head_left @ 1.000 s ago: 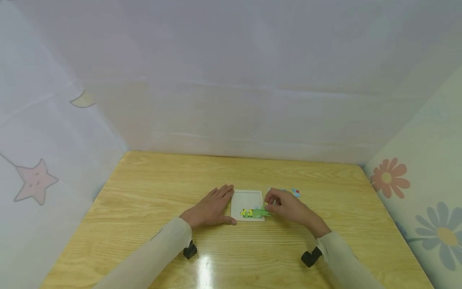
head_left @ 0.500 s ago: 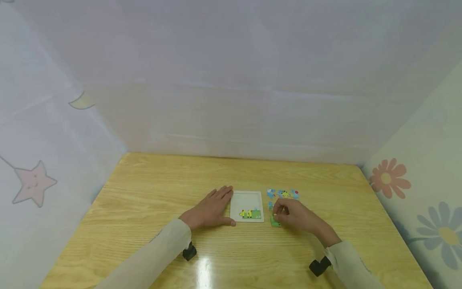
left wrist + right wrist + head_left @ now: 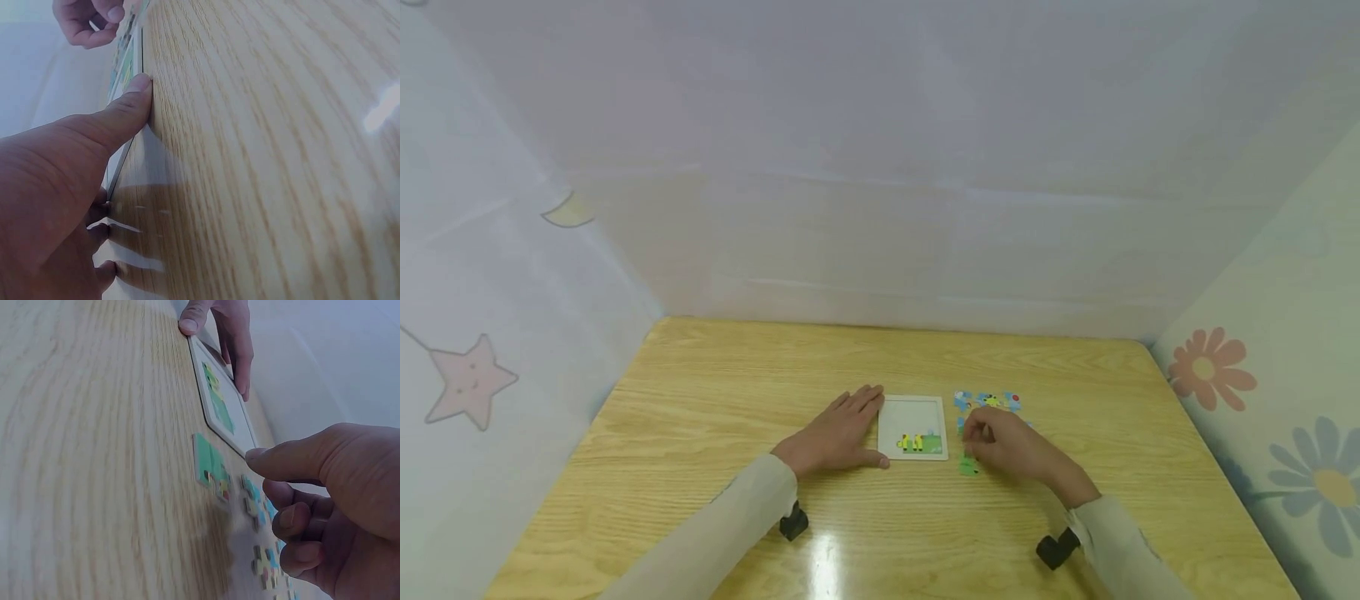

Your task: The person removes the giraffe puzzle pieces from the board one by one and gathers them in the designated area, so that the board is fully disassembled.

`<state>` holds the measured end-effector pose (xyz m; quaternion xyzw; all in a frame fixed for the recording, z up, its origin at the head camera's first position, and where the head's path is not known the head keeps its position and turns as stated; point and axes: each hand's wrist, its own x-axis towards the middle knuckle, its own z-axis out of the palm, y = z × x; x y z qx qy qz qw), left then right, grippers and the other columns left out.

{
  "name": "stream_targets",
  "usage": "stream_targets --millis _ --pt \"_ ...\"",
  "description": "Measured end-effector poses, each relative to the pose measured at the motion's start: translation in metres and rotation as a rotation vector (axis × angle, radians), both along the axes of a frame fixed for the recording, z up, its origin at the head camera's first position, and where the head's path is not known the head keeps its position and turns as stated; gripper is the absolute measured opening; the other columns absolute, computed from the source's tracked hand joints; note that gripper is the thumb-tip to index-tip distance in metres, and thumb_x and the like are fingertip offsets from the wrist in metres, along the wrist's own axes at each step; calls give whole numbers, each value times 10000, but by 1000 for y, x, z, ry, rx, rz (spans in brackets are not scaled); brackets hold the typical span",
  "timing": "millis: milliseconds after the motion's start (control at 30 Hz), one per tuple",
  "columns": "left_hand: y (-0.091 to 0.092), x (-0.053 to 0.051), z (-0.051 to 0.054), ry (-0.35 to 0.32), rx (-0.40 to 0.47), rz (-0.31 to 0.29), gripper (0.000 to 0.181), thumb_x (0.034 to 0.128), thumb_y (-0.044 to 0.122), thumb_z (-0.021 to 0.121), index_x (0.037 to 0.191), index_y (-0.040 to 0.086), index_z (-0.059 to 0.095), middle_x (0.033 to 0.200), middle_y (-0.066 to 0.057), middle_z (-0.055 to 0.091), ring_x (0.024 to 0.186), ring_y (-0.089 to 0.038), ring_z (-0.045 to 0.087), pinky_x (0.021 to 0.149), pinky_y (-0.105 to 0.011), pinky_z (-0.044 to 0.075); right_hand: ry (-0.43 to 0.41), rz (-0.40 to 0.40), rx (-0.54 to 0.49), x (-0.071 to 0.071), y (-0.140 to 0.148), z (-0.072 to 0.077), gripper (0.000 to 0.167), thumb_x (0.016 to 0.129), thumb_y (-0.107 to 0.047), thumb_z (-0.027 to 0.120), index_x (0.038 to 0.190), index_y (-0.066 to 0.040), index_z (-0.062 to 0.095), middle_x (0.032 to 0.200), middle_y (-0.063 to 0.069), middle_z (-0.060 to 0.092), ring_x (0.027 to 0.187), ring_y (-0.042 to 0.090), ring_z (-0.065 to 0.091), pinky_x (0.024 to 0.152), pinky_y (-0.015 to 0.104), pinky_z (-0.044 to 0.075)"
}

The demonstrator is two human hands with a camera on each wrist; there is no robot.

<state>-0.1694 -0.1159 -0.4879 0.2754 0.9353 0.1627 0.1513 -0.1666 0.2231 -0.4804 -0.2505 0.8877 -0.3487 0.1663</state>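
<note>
My left hand (image 3: 835,433) lies with fingers spread against the left side of a white puzzle frame (image 3: 910,397), its thumb at the near left corner. Joined green-and-yellow puzzle pieces (image 3: 925,443) lie along the frame's near edge inside. To the right of the frame, my right hand (image 3: 1011,442) hovers over loose pieces, thumb and index finger apart with nothing between them in the right wrist view. A green puzzle piece (image 3: 209,459) lies flat on the table just beyond its thumb. Fingers partly hide the pieces beneath them in the head view.
Several blue, yellow and red puzzle pieces (image 3: 991,401) lie behind the right hand. The wooden table (image 3: 760,358) ends at a pale cloth wall (image 3: 850,242). Dark wrist-camera mounts (image 3: 1057,549) hang below both sleeves.
My right hand has carried a green piece from the frame's near right corner to the table on the right and let go of it. The left hand stays in place.
</note>
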Motion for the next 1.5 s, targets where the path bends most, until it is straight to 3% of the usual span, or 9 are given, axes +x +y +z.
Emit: stream_targets --millis 367,600,833,1200,1500 --pt "0 0 2 2 -5 -2 1091 952 637 708 1704 31 200 1815 -103 144 1696 -308 132 1382 -542 163 48 70 38 -9 -38 5 151 1024 -148 722 1167 -98 723 984 -36 653 769 87 528 693 231 503" --pt "0 1 3 6 3 -17 1078 960 625 709 1699 18 210 1810 -129 152 1692 -334 139 1377 -561 169 77 94 138 -13 -61 6 157 1008 -183 751 1156 -133 730 981 -52 647 801 83 559 713 240 510" --pt "-1 0 0 23 -17 -20 1088 958 653 691 1702 26 204 1813 -117 141 1693 -316 136 1381 -541 165 7 91 207 -15 -72 6 286 963 -288 813 1185 -145 703 1039 -54 659 898 112 573 817 303 522" --pt "0 -1 1 9 -3 -11 1075 956 618 716 1699 23 214 1810 -121 151 1693 -326 140 1378 -558 166 -61 113 162 -17 -74 3 268 971 -241 808 1162 -112 670 954 -23 614 825 124 539 738 278 489" --pt "1 -1 1 15 -16 -12 1079 954 634 707 1696 19 222 1809 -122 158 1692 -323 151 1376 -558 176 -106 95 81 -17 -74 1 295 952 -180 823 1119 -92 597 1035 56 633 879 167 539 763 309 490"
